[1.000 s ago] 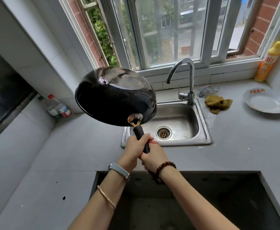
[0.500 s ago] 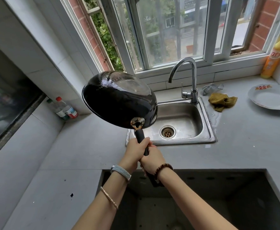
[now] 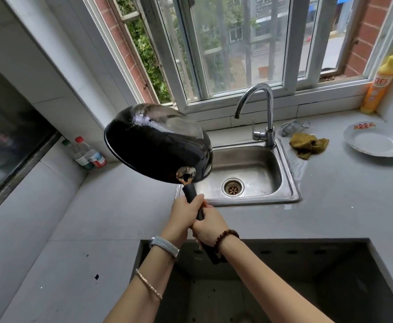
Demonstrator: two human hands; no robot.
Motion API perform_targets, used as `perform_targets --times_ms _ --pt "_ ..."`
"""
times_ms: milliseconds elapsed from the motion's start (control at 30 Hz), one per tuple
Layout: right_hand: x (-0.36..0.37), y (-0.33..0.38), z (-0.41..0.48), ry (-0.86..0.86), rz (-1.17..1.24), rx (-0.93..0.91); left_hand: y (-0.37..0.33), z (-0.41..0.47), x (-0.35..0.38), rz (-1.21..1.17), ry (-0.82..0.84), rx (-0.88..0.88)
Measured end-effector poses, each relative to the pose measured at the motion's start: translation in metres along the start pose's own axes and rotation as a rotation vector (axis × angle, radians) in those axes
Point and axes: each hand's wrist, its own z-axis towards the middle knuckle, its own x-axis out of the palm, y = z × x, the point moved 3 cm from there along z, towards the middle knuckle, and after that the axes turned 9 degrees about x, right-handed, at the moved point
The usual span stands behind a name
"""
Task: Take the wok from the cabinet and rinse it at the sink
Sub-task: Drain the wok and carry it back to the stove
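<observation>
A black wok [image 3: 158, 143] is held in the air, tilted so its glossy underside faces me, over the left edge of the steel sink [image 3: 288, 183]. Both hands grip its black handle: my left hand [image 3: 185, 209] higher up, near the wok, and my right hand [image 3: 208, 223] just below it. The wok hides the sink's left part. The chrome tap [image 3: 264, 113] stands behind the sink, and no water runs from it.
Two small bottles [image 3: 87, 155] stand in the left corner. A yellow-green cloth [image 3: 308, 145], a white plate [image 3: 377, 141] and a yellow detergent bottle [image 3: 379, 85] sit to the right of the sink. A dark rectangular opening [image 3: 330, 276] in the counter lies below my arms.
The wok and both hands have shifted slightly to the right, towards the sink, and the wok has tipped a little more. The grip has stayed the same.
</observation>
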Motion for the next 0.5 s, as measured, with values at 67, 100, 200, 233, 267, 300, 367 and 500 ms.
perform_targets --times_ms 67,100,200,233,267,300,367,500 --pt "0.001 -0.006 0.002 0.014 -0.005 0.027 0.005 -0.002 0.003 0.01 -0.006 -0.02" --pt "0.002 -0.008 0.003 0.021 -0.003 0.037 0.006 -0.002 0.003 0.019 -0.011 -0.024" --pt "0.0 -0.003 0.003 0.03 -0.005 0.023 0.001 -0.001 0.001 0.033 -0.021 -0.01" --pt "-0.001 0.0 0.003 0.03 0.002 0.001 -0.002 0.0 0.0 0.035 -0.023 0.006" --pt "-0.001 0.004 0.004 0.029 0.014 -0.019 -0.007 0.002 -0.002 0.032 -0.027 0.023" --pt "-0.001 0.007 0.006 0.025 0.025 -0.033 -0.01 0.004 -0.004 0.026 -0.035 0.036" --pt "-0.001 0.011 0.01 0.014 0.044 -0.03 -0.014 0.008 -0.005 0.028 -0.052 0.059" --pt "-0.006 0.005 0.011 0.024 0.024 0.0 -0.004 0.011 0.002 0.011 -0.046 0.024"
